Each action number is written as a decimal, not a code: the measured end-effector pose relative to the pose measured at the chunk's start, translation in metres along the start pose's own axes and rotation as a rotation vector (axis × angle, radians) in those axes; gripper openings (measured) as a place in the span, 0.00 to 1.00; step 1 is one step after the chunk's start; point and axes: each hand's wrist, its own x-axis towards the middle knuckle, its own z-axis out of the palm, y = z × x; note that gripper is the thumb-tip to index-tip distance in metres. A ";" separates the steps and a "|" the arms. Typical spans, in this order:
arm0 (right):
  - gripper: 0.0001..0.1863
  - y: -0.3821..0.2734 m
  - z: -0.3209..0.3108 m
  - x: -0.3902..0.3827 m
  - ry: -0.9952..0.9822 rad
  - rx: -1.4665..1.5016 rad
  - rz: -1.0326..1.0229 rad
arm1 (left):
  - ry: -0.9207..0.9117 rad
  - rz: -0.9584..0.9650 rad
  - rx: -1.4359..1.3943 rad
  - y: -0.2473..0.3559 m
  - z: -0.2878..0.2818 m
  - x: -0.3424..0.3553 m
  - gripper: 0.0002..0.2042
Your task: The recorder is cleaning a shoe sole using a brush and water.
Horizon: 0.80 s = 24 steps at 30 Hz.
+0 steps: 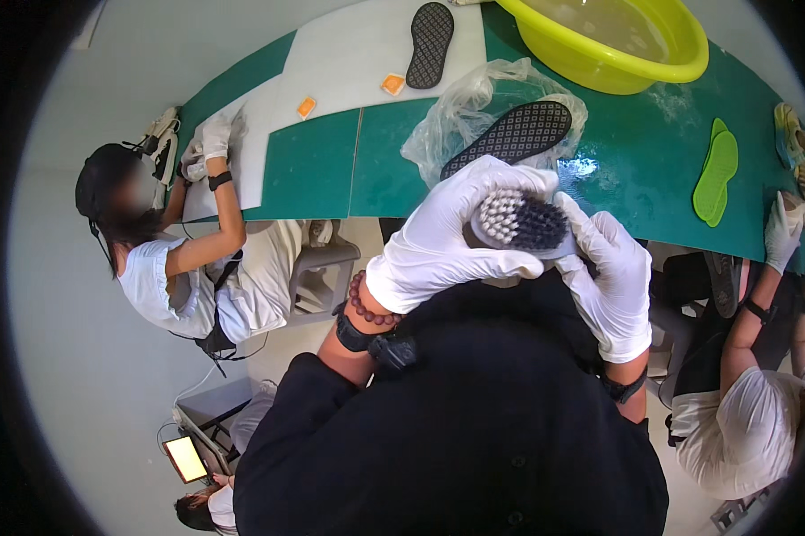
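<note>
My left hand [442, 234], in a white glove, is closed around a scrub brush [525, 221] with white and black bristles turned up. My right hand [609, 272], also gloved in white, pinches the brush's right end between fingers and thumb. Just beyond my hands, a black patterned shoe sole [518, 134] lies on a crumpled clear plastic bag [442, 125]. My left hand covers part of the sole's near end. The brush is held above the near edge of the green table [317, 170].
A yellow basin [590, 62] of cloudy water stands at the back right, and green insoles [717, 174] lie to its right. Another black sole [430, 45] and orange packets [392, 84] rest on the white sheet. Gloved people sit at left and right.
</note>
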 end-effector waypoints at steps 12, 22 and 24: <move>0.32 0.009 0.002 0.004 -0.010 -0.005 0.041 | 0.026 -0.105 -0.119 -0.017 -0.005 -0.008 0.20; 0.27 0.004 0.016 0.010 -0.009 0.551 0.127 | 0.104 -0.219 -0.443 -0.023 0.015 -0.015 0.18; 0.25 0.004 0.017 0.011 -0.067 0.556 0.171 | 0.122 -0.243 -0.479 -0.022 0.016 -0.016 0.19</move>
